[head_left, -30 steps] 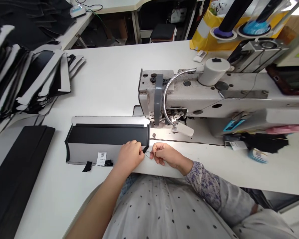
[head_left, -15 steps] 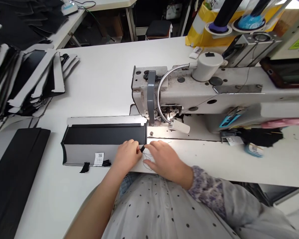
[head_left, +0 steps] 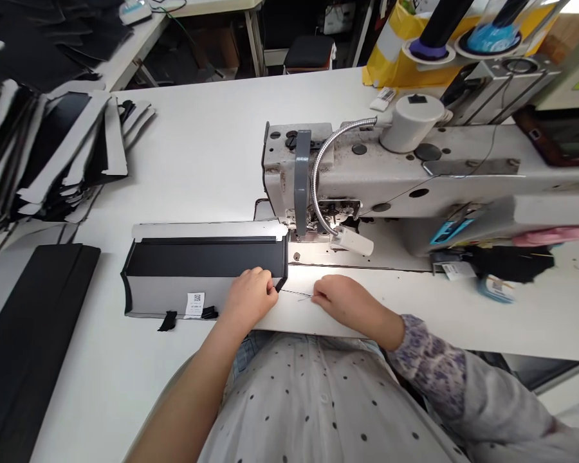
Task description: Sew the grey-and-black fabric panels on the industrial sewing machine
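Note:
A long black and grey fabric panel (head_left: 205, 258) lies flat in front of the sewing machine (head_left: 313, 173), with a white label (head_left: 195, 305) and black tabs on its near side. My left hand (head_left: 251, 297) is closed on the panel's near right corner; its fingertips are partly hidden. To the right, my right hand (head_left: 350, 302) is closed in a pinch on dark thread (head_left: 296, 293). The thread runs fairly straight from the panel's corner across the white table (head_left: 318, 321) to my right fingers.
Stacked black and white pieces (head_left: 62, 148) stand at the left, with a folded black panel (head_left: 38, 302) nearer me. Thread spools (head_left: 429, 51) rise at the back right. Black scraps and a blue-edged roll (head_left: 496, 289) lie under the machine arm.
My right hand has moved away to the right from the panel's corner, drawing the loose thread out straighter. My left hand stays at the corner.

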`<state>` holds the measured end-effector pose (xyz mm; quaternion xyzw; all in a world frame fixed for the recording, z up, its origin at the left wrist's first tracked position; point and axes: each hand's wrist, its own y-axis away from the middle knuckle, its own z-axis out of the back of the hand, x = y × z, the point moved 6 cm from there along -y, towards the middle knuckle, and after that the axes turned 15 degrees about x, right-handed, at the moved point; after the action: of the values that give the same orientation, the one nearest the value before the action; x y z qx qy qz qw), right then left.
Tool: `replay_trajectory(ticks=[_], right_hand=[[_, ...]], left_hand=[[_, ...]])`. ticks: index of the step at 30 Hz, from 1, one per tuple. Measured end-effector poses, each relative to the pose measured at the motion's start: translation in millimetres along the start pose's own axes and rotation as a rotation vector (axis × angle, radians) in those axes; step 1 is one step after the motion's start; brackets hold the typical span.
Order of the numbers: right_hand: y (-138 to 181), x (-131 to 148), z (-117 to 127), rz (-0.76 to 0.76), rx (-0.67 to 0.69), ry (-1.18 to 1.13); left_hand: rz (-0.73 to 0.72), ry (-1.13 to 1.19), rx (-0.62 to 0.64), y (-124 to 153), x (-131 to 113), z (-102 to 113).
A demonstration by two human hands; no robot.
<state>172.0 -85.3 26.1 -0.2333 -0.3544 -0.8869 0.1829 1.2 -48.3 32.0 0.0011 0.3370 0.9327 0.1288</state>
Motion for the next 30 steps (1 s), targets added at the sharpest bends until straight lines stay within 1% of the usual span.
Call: replay_trajectory(ticks=[2,5,7,9,11,12,14,17,19,21,23,24,28,30], right_hand=[[15,-15,5,-0.027,0.008,-0.014],[33,-29,15,-0.074,-0.023,0.064],[40,-24,23,-0.063,-0.119,0.128],[39,-4,28,0.020,-0.234,0.146],[26,24,22,0.133,-0.278,0.147],[16,37,14,0.175,-0.262,0.161],[-9,56,-4,0.191,-0.209,0.209],[-37,64,-26,0.140,-0.208,0.263],[-44,63,-34,0.132,-0.201,0.290],[-43,60,-37,0.148,-0.171,0.301],[-38,57,-33,0.151,-0.154,0.242],[-35,54,-30,0.128,-0.146,0.171],[-31,35,-25,-0.022,-0.053,-0.269],[-32,29,-25,-0.032,-0.015,-0.402]], left_hand=[[0.003,0.007,0.008,0,0,0],[0.013,0.011,0.015,0,0,1],[0.011,0.012,0.020,0,-1,1],[0.010,0.009,0.028,0,-2,2],[0.014,0.004,0.034,0,-2,3],[0.016,0.004,0.038,1,-2,3],[0.016,0.017,0.043,1,-1,3],[-0.004,0.040,0.036,0,0,2],[-0.010,0.039,0.032,-1,1,1],[-0.004,0.036,0.035,-1,2,1],[-0.002,0.035,0.031,-1,1,1],[-0.004,0.034,0.030,-1,1,2],[-0.005,0.024,0.029,0,0,2],[0.001,0.024,0.023,0,0,2]])
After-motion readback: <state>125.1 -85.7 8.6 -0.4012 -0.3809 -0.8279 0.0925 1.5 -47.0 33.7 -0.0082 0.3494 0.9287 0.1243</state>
